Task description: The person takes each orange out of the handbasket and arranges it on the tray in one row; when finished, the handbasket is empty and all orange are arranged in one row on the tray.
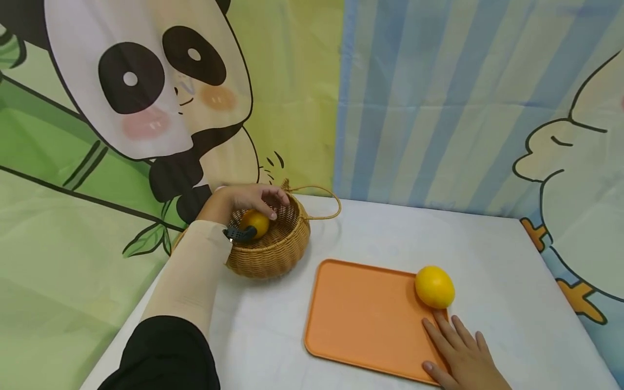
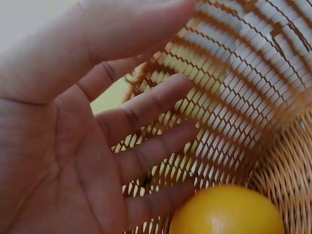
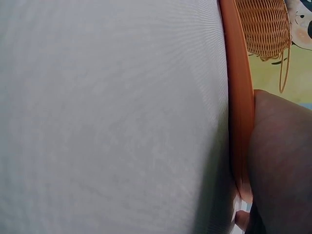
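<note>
My left hand (image 1: 255,199) is over the mouth of a round wicker basket (image 1: 273,260), palm inward, fingers loosely bent and holding nothing. Inside the basket lies a smooth yellow fruit (image 1: 257,221), its kind unclear. In the left wrist view this fruit (image 2: 229,212) sits just below the little finger; whether they touch I cannot tell. An orange tray (image 1: 365,319) lies on the table, with a lemon-like yellow fruit (image 1: 435,287) at its far right corner. My right hand (image 1: 463,352) rests at the tray's right edge, fingers extended, one fingertip close beneath that fruit.
A white cloth (image 1: 263,336) covers the table. The basket's thin loop handle (image 1: 326,216) sticks out to the right. Behind stand fabric panels, one printed with a panda (image 1: 146,81), another with blue stripes (image 1: 439,97). A black camera mount (image 1: 239,234) is on my left wrist.
</note>
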{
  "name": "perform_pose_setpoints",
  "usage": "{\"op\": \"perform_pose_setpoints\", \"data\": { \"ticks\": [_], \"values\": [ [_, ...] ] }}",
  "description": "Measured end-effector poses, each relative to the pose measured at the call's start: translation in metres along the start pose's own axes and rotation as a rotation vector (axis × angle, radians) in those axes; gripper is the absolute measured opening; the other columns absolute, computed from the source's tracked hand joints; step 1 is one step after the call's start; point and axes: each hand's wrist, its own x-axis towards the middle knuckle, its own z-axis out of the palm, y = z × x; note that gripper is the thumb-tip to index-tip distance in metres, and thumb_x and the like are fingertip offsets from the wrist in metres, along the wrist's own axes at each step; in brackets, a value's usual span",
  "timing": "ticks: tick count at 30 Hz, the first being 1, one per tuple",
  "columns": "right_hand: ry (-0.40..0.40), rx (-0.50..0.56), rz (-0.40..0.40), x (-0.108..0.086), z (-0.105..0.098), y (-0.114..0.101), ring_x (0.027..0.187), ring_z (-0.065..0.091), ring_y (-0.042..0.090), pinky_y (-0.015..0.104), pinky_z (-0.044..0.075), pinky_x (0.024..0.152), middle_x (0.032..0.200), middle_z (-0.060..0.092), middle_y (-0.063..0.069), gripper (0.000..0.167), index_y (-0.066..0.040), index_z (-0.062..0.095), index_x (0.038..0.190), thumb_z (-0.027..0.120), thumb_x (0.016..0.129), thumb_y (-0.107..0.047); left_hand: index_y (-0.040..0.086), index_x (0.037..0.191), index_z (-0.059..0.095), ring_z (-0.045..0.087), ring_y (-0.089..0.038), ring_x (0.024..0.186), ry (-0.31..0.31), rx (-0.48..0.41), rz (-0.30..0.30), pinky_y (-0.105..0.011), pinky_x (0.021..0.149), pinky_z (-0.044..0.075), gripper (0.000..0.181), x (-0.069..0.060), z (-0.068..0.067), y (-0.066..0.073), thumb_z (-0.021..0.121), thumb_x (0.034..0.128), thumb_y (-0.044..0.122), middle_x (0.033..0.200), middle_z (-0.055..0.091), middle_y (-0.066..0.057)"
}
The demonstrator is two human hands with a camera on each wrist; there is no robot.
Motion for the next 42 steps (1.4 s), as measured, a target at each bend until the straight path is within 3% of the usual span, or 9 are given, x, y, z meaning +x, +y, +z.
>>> {"op": "perform_pose_setpoints", "data": {
  "ticks": [5, 12, 18, 22, 28, 35, 39, 42],
  "values": [
    [0.009, -0.015, 0.013, -0.006, 0.000, 0.001, 0.151, 0.026, 0.059, 0.090, 0.012, 0.106, 0.168, 0.037, 0.023, 0.107, -0.016, 0.049, 0.162, 0.041, 0.088, -0.094, -0.007, 0.143, 0.053, 0.038, -0.038, 0.150, 0.010, 0.055, -0.009, -0.056, 0.126, 0.026, 0.055, 0.003, 0.003, -0.014, 0.077, 0.0958, 0.004, 0.154, 0.052, -0.022],
    [0.047, 0.008, 0.009, -0.006, 0.001, -0.005, 0.152, 0.024, 0.058, 0.087, 0.011, 0.110, 0.168, 0.037, 0.022, 0.106, -0.018, 0.050, 0.162, 0.044, 0.087, -0.093, -0.007, 0.145, 0.054, 0.037, -0.042, 0.149, 0.013, 0.126, -0.071, -0.061, 0.125, 0.023, 0.059, -0.001, 0.002, -0.015, 0.079, 0.0930, 0.003, 0.155, 0.051, -0.024],
    [0.026, 0.017, 0.024, -0.010, 0.001, -0.007, 0.153, 0.021, 0.059, 0.087, 0.010, 0.110, 0.169, 0.035, 0.023, 0.108, -0.016, 0.048, 0.162, 0.045, 0.087, -0.093, 0.003, 0.151, 0.053, 0.035, -0.044, 0.150, -0.056, 0.234, -0.216, -0.058, 0.122, 0.031, 0.068, -0.002, 0.006, -0.010, 0.083, 0.0918, 0.017, 0.159, 0.046, -0.021],
    [0.030, 0.023, 0.023, -0.012, 0.000, -0.006, 0.153, 0.021, 0.059, 0.087, 0.010, 0.110, 0.169, 0.035, 0.023, 0.107, -0.015, 0.049, 0.162, 0.047, 0.087, -0.092, 0.006, 0.150, 0.054, 0.038, -0.041, 0.147, -0.104, 0.277, -0.279, -0.055, 0.119, 0.036, 0.067, 0.000, 0.009, -0.008, 0.085, 0.0912, 0.017, 0.156, 0.046, -0.022],
    [0.031, 0.032, 0.014, -0.013, 0.002, -0.006, 0.153, 0.022, 0.058, 0.086, 0.011, 0.111, 0.169, 0.035, 0.022, 0.106, -0.016, 0.050, 0.161, 0.048, 0.087, -0.091, 0.012, 0.149, 0.056, 0.053, -0.030, 0.128, -0.173, 0.206, -0.360, -0.041, 0.104, 0.050, 0.068, 0.001, 0.016, -0.014, 0.088, 0.0885, 0.018, 0.144, 0.055, -0.014],
    [0.060, 0.022, -0.002, -0.013, 0.003, -0.006, 0.153, 0.024, 0.057, 0.086, 0.014, 0.111, 0.168, 0.037, 0.022, 0.105, -0.016, 0.051, 0.161, 0.047, 0.087, -0.092, 0.015, 0.149, 0.053, 0.053, -0.029, 0.122, -0.281, 0.195, -0.379, -0.038, 0.098, 0.051, 0.068, 0.009, 0.020, -0.009, 0.086, 0.0897, 0.016, 0.139, 0.053, -0.013],
    [0.059, 0.026, -0.005, -0.014, 0.001, -0.006, 0.153, 0.024, 0.057, 0.086, 0.014, 0.110, 0.168, 0.038, 0.022, 0.104, -0.017, 0.051, 0.160, 0.047, 0.088, -0.091, 0.018, 0.144, 0.053, 0.055, -0.030, 0.118, -0.303, 0.202, -0.402, -0.039, 0.094, 0.055, 0.064, 0.015, 0.023, -0.007, 0.085, 0.0890, 0.012, 0.136, 0.051, -0.015],
    [0.048, 0.035, -0.004, -0.014, 0.001, -0.006, 0.153, 0.024, 0.057, 0.086, 0.013, 0.111, 0.168, 0.037, 0.022, 0.104, -0.017, 0.051, 0.161, 0.046, 0.088, -0.091, 0.020, 0.143, 0.054, 0.054, -0.030, 0.117, -0.295, 0.254, -0.368, -0.038, 0.092, 0.055, 0.063, 0.020, 0.026, -0.006, 0.085, 0.0889, 0.013, 0.136, 0.050, -0.014]
  ]
}}
